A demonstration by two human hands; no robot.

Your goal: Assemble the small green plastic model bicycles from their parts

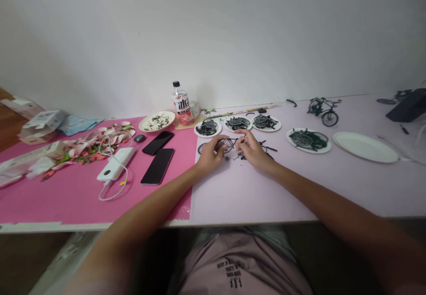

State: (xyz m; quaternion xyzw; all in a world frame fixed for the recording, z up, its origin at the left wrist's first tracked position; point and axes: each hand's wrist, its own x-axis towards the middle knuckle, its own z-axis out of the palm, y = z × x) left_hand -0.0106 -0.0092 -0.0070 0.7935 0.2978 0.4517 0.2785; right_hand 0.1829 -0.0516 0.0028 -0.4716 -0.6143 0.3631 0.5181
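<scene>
My left hand (212, 155) is closed around a small dark spoked wheel (226, 145), part of a miniature bicycle. Beside it on the right, my right hand (249, 150) pinches a thin dark part of the same piece; its finer details are too small to tell. Loose black parts (270, 148) lie on the lilac surface just behind and right of my right hand. Behind the hands stand white plates of black bicycle parts, the left one (207, 134), the middle one (237, 129) and the right one (266, 128).
An assembled toy bicycle (324, 111) stands at the back right, behind a plate of green parts (309, 140). A white plate (365, 147) lies farther right. Leftward are a bottle (183, 106), two phones (157, 166), a power bank (116, 164) and artificial petals (96, 146).
</scene>
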